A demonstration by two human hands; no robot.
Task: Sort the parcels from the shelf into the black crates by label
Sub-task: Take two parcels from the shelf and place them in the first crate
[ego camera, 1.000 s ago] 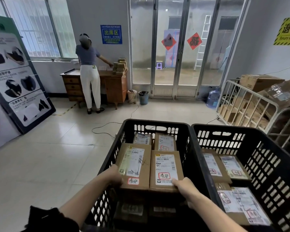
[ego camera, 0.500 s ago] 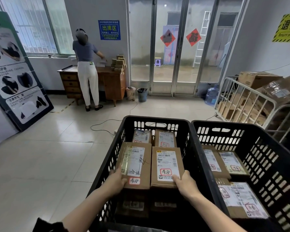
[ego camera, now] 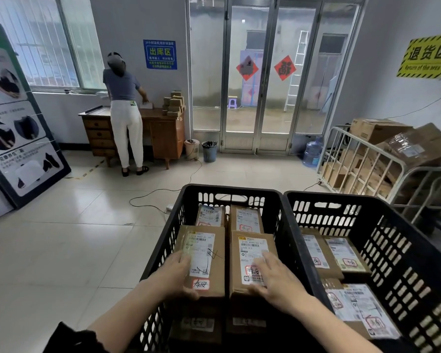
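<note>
Two black crates stand side by side in front of me. The left crate (ego camera: 229, 191) holds several brown labelled parcels in stacks. My left hand (ego camera: 175, 275) lies on top of the near-left parcel (ego camera: 204, 244), fingers flat on its top face and thumb at its near edge. My right hand (ego camera: 274, 280) rests flat on the label of the near-right parcel (ego camera: 250, 247). Both parcels sit level on the stack below. The right crate (ego camera: 341, 198) holds more parcels (ego camera: 346, 256) with red-stamped labels.
A metal cage cart (ego camera: 362, 169) full of cartons stands to the right of the crates. A cable (ego camera: 150, 197) runs over the tiled floor ahead. Another person (ego camera: 125, 110) works at a wooden desk (ego camera: 166, 133) by the far wall. A display board (ego camera: 15, 128) leans at the left.
Both hands have slid from the parcels' near edges up onto their top faces. The two parcels stay in place in the left crate.
</note>
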